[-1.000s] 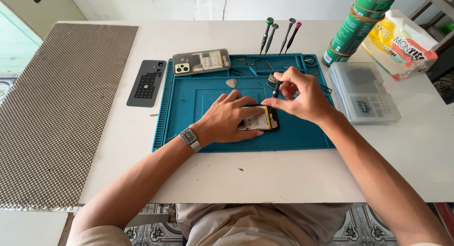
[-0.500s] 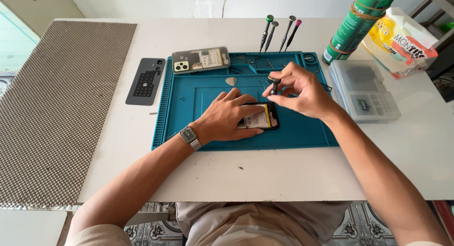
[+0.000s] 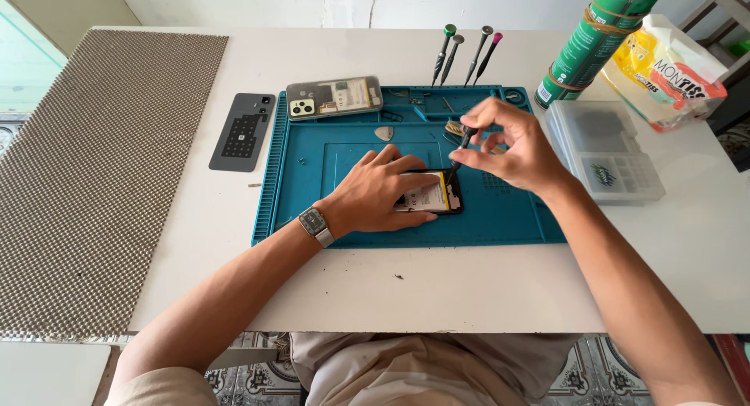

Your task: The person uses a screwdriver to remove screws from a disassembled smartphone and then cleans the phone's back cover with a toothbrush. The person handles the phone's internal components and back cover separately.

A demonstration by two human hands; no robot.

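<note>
My left hand (image 3: 383,194) pressed flat on the opened black phone (image 3: 432,194); my right hand (image 3: 506,144) pinched a thin black screwdriver (image 3: 461,147), its tip maybe touching the phone.

right hand (image 3: 512,144): it was low over the opened phone (image 3: 428,194) a second ago, lifted toward the far edge of the blue repair mat (image 3: 312,164) half a second ago, and is now back nearer the phone, fingers spread wider.
screwdriver (image 3: 461,147): it was raised clear of the phone half a second ago; now it slants down, its tip at the phone's far right corner.
left hand (image 3: 383,194): its fingers have shifted slightly, baring more of the phone's right end.
</note>
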